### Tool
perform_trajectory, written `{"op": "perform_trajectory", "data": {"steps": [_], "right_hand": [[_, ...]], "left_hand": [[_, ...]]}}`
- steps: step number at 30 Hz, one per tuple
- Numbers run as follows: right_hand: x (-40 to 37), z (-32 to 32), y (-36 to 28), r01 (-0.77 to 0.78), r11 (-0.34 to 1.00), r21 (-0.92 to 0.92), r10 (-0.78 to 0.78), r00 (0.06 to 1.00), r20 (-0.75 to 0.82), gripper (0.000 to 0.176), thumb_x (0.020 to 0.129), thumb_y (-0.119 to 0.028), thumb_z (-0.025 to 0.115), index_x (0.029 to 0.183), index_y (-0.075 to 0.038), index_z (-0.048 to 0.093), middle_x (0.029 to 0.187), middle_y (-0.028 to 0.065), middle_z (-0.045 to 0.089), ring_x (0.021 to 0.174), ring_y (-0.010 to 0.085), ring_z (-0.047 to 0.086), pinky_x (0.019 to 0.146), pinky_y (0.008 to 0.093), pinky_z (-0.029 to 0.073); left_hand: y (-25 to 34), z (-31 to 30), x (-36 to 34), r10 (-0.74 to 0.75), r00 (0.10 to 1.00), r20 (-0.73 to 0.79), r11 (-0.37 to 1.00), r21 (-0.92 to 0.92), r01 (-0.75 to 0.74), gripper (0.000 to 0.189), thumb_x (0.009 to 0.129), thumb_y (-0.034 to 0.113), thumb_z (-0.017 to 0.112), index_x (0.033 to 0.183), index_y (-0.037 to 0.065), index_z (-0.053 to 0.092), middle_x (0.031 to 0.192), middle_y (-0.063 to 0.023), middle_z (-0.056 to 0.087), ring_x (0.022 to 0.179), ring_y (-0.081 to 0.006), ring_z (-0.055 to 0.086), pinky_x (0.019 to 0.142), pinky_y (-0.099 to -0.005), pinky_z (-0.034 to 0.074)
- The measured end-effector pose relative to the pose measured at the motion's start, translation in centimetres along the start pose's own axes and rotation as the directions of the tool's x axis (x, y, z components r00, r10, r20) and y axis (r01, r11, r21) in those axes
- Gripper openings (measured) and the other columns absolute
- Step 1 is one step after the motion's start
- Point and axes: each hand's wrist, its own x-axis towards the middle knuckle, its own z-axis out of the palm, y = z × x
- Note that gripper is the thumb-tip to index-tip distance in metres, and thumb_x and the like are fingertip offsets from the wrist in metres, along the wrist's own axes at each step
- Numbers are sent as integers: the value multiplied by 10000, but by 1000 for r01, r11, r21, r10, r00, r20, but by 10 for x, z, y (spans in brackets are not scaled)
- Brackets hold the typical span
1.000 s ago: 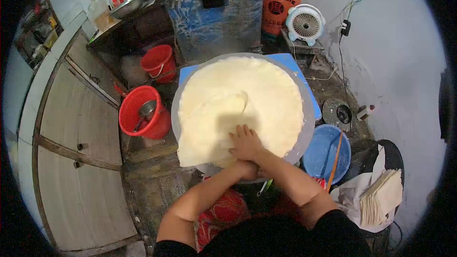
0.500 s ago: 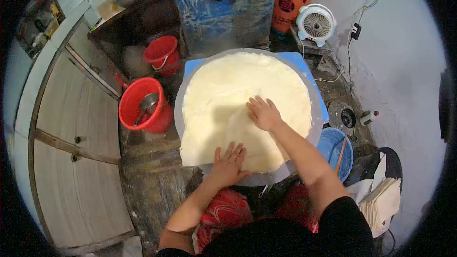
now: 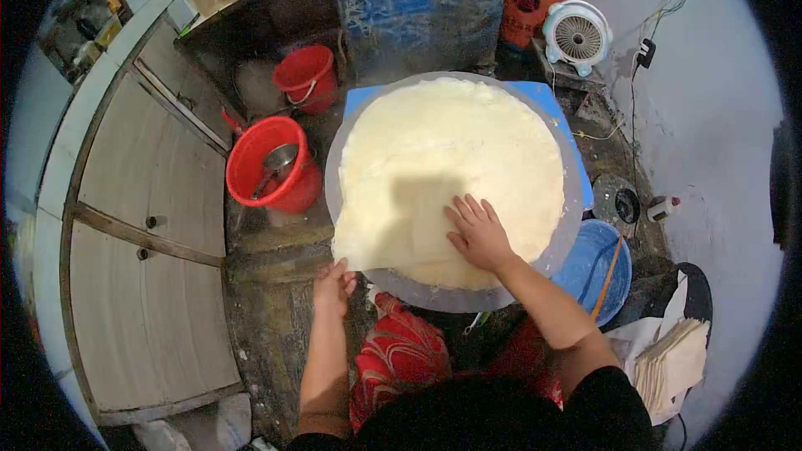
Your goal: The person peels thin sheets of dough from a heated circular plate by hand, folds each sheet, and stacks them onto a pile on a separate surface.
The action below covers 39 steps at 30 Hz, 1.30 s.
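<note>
Thin, soft, pale yellow sheets (image 3: pixel 468 134) lie in a broad round layer on a large grey round board (image 3: pixel 576 225). A straight-edged piece sticks out past the layer at its lower left. My left hand (image 3: pixel 334 288) is at that overhanging corner, thumb and fingers pinched on the sheet's edge. Flat on the layer, right of centre, rests my right hand (image 3: pixel 480 234) with its fingers spread. A shadow falls across the sheets between the hands.
Two red buckets (image 3: pixel 305 188) stand left, the nearer holding a metal ladle (image 3: pixel 276 167). A blue basin (image 3: pixel 614 284) with a stick is at right, near a stack of folded pale sheets (image 3: pixel 672 359). A white fan (image 3: pixel 578 36) stands behind; cabinets (image 3: pixel 150 159) line the left.
My left hand has moved left from the sheet's near edge to its lower-left corner and closed there. My right hand has shifted slightly toward me over the sheet. The view has shifted.
</note>
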Motion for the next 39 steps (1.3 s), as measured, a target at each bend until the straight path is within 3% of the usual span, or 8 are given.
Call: {"op": "perform_trajectory", "data": {"steps": [6,10,15,18,24,27,29,39], "right_hand": [[-1,-3,17,49,937,345,22,980,-199,321,843,-216,528,1127,-67,544,1140,136,543,1037,275,532,899,413,407],[0,-12,28,-311,341,887,339,921,192,317,857,-304,548,1034,-44,582,976,97,608,850,194,600,752,328,484],[0,-23,36,-465,-320,825,322,766,557,488,814,-385,600,1140,-32,514,940,113,593,817,186,590,711,320,493],[-2,-18,34,-570,169,804,415,781,466,486,832,-332,596,1168,0,480,1041,111,533,887,181,541,726,312,481],[-9,-7,41,-426,589,687,370,898,240,560,710,-160,655,1202,-10,435,754,125,593,748,223,588,651,330,492],[-9,-17,27,-540,701,466,482,840,247,608,680,-214,678,1178,34,434,819,163,585,820,277,586,733,372,480],[-10,-6,21,-433,890,146,456,836,-305,634,662,-251,686,1163,47,437,891,188,570,887,306,563,804,368,451],[11,-52,25,-608,392,691,478,776,412,527,674,-207,688,1107,21,490,933,155,580,850,228,579,745,321,470]], "left_hand": [[55,60,-50,158,980,-120,945,-270,-185,124,777,63,623,894,56,583,774,-29,605,618,-110,552,557,-222,424],[72,130,-73,365,920,145,929,8,-369,209,787,78,622,988,33,585,839,-38,617,700,-85,539,594,-224,410],[38,193,-62,205,680,704,729,354,-586,265,826,130,590,1054,-1,553,898,-46,612,757,-120,560,683,-258,456],[26,202,-59,28,615,788,628,465,-624,273,835,124,568,1075,-5,543,978,-91,604,868,-184,568,766,-284,456],[39,194,-46,449,437,779,-417,615,-669,498,846,254,519,1272,35,386,1352,-168,329,1265,-370,262,977,-507,267],[15,177,-18,320,523,790,-443,613,-654,623,856,373,469,1342,41,264,1429,-137,181,1319,-365,106,1000,-578,132],[8,173,-14,273,563,780,-475,618,-626,643,859,411,446,1349,45,248,1425,-132,195,1319,-354,121,998,-586,113],[34,166,-36,584,367,724,-220,576,-787,428,762,239,601,1135,46,519,1300,-230,348,1242,-430,224,970,-529,216]]}}
